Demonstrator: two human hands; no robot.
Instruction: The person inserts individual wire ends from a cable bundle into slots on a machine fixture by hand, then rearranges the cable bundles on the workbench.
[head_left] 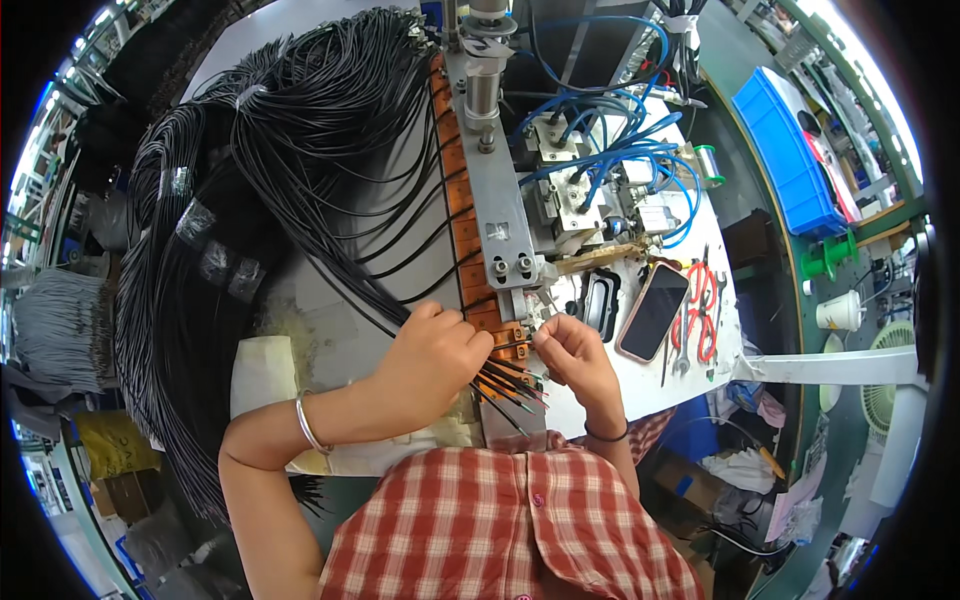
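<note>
My left hand [432, 357] is closed round a bundle of thin black cables [352, 283] that runs in from the upper left. The bundle's cut ends [510, 388], with small coloured wire tips, fan out below the hand. My right hand [580, 362] pinches the end of a single black cable between thumb and forefinger; the tip is mostly hidden. Both hands are at the near end of a row of orange holding blocks [462, 215], where several cables lie across at intervals. Just beyond my fingers ends a grey metal press bar [497, 195].
A large heap of black cables [310, 85] covers the bench's left. Pneumatic valves with blue hoses [625, 125] stand behind. On the right lie a phone [654, 312], red-handled scissors [703, 325] and a wrench [684, 345]. Farther right are a blue bin [785, 150] and a white arm [830, 367].
</note>
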